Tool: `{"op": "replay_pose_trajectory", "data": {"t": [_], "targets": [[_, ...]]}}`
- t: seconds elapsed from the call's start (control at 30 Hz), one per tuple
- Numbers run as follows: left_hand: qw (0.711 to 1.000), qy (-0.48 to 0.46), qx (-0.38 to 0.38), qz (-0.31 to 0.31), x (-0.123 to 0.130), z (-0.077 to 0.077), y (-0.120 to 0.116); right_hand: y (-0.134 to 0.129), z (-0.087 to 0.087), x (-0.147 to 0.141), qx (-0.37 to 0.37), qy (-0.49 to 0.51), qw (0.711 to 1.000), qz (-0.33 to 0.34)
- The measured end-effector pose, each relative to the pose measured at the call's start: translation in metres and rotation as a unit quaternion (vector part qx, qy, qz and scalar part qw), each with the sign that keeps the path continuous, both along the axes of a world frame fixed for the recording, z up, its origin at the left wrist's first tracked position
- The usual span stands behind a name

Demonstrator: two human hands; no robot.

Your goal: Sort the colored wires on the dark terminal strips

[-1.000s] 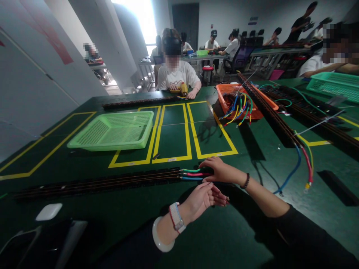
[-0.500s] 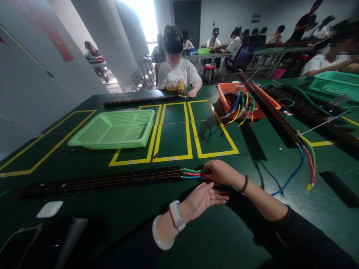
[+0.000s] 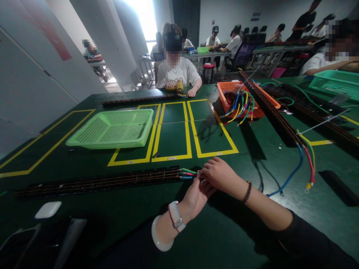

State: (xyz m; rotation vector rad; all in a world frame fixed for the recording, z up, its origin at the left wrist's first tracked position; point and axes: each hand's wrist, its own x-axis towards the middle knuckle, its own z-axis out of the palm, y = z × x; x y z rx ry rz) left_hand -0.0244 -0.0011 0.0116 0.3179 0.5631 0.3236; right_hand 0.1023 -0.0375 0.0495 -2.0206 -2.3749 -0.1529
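Green, red and blue wires come out of the right end of a long dark strip lying on the green table. My right hand, with a beaded bracelet at its wrist, is curled over the wires' right ends from above. My left hand, wearing a watch and a pale bangle, has its thumb and fingers closed at the same wires from below. The two hands touch, and the wire tips are hidden between them.
Ahead stands a green basket among yellow tape outlines. An orange basket holds wire bundles, with another strip leaning over it. A white case lies at left. Across the table, a person sits by a yellow tool.
My left hand has risen and its outstretched fingers have closed in at the wires. My right hand has shifted slightly and stays on the wire ends.
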Motion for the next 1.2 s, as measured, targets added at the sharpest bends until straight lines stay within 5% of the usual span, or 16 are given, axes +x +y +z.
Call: {"op": "replay_pose_trajectory", "data": {"t": [0.5,0.73,0.9,1.2], "targets": [[0.999,0.020,-0.044,0.007,0.000,-0.004,0.003,-0.014,-0.013,-0.030,0.002,-0.077,0.996,-0.032],[0.999,-0.032,0.009,-0.020,0.000,-0.008,0.003,-0.032,0.006,0.007,0.035,0.048,0.997,-0.039],[0.997,-0.037,0.051,-0.044,-0.002,-0.002,0.004,-0.039,0.016,0.032,-0.040,0.070,0.991,-0.110],[0.998,-0.026,0.040,-0.036,-0.001,-0.004,0.002,-0.038,0.010,0.017,-0.107,0.026,0.985,-0.130]]}}
